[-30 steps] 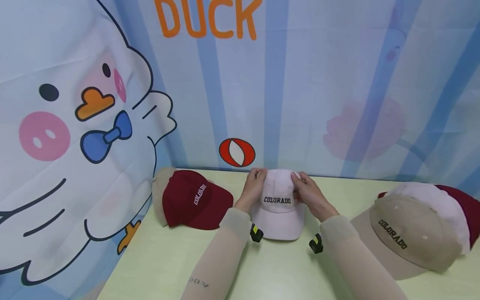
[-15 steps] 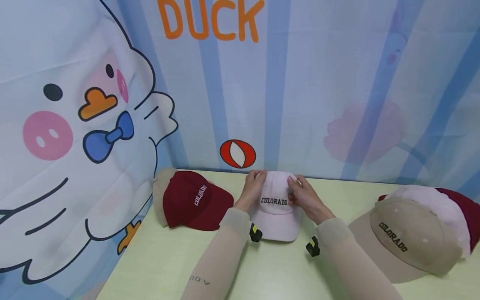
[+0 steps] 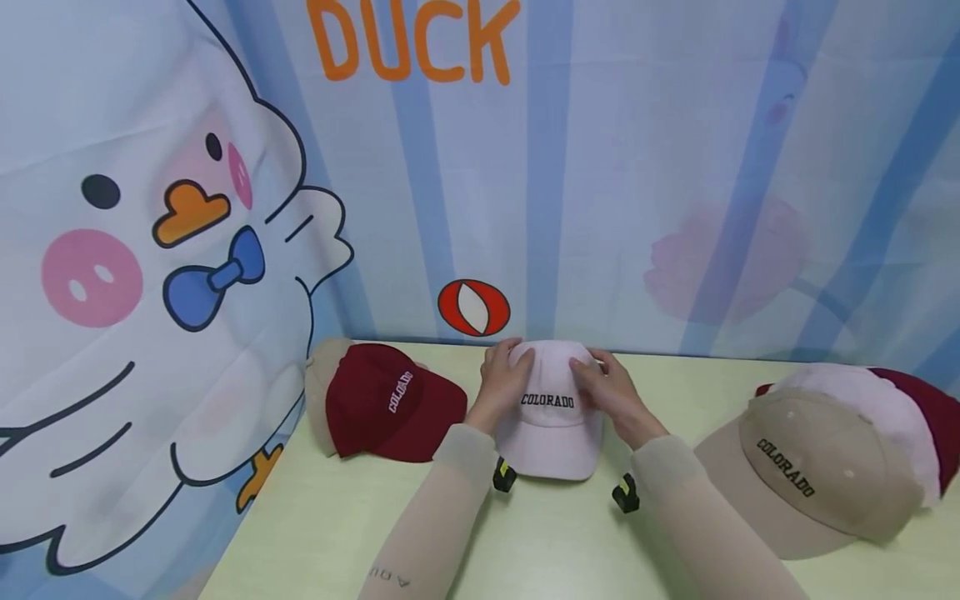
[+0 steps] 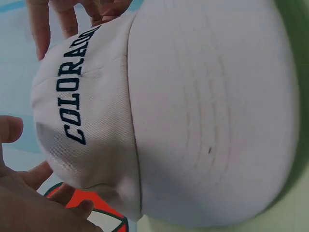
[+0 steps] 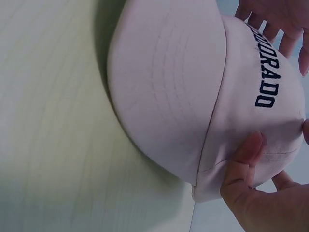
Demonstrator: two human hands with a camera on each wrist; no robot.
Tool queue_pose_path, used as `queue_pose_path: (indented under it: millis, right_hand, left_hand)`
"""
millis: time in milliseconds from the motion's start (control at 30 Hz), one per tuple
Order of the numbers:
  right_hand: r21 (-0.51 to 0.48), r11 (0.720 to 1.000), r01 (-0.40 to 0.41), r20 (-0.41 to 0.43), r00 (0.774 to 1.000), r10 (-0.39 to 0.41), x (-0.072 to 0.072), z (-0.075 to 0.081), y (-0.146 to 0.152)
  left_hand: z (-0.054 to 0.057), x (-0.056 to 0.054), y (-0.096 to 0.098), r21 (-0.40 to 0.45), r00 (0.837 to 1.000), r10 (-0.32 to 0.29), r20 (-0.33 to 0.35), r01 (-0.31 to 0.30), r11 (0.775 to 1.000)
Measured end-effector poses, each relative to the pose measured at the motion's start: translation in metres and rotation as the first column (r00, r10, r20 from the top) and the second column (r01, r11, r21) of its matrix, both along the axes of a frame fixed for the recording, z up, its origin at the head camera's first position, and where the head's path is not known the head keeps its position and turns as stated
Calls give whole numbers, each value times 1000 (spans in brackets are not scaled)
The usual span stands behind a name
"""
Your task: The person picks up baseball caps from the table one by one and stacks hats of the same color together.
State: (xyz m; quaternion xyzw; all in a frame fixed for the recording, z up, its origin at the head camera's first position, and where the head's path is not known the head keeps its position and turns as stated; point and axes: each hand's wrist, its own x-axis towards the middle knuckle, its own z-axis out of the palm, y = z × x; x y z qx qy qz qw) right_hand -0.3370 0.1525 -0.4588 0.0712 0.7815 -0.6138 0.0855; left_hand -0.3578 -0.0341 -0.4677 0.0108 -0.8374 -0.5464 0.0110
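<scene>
A: Where are the hands?

B: At either side of a soft crown. The right hand (image 3: pixel 617 396) grasps a pale cap (image 3: pixel 551 433), its thumb laid on the front and its fingers reaching behind. The left hand (image 3: pixel 504 382) is loose beside the crown, its thumb apart from the cloth in the left wrist view; whether every fingertip is clear of it, I can't tell.

A: And the cap itself?

B: Crown up near the rear of the worktop (image 3: pixel 570 542), brim toward the person, "COLORADO" lettering (image 3: pixel 547 401) facing front. Whether its lower edge bears fully on the surface is unclear.

A: How should such shaping be handled?

B: In my judgement, with light, matched pressure on both sides, since the cloth probably dents under a hard thumb. Best to leave the brim's curve unpinched.

A: Any containers?

B: Only the crowns come close. At left, a burgundy cap (image 3: pixel 375 404) overlaps a beige cap (image 3: pixel 317 400). At right, 3 more lie together: a tan cap (image 3: pixel 832 467) in front, a white cap (image 3: pixel 888 408) behind it, a maroon cap (image 3: pixel 928 404) at the back. How deeply 1 crown sits inside another is hidden.

A: The backdrop?

B: A blue-striped curtain (image 3: pixel 585 167), lettered "DUCK."
</scene>
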Motion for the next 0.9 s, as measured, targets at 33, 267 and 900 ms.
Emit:
queue_pose_path:
  millis: [33, 267, 900]
  right_hand:
    - [0, 1000, 14, -7, 1000, -14, 1, 1, 0]
    - [12, 991, 132, -91, 987, -130, 12, 10, -4]
    - [-175, 984, -20, -61, 998, 10, 54, 26, -75]
  left_hand:
    - [1, 2, 0, -9, 1000, -2, -7, 2, 1000]
    - [11, 20, -10, -63, 998, -7, -63, 3, 998]
    - [26, 67, -83, -278, 947, 172, -270, -247, 928]
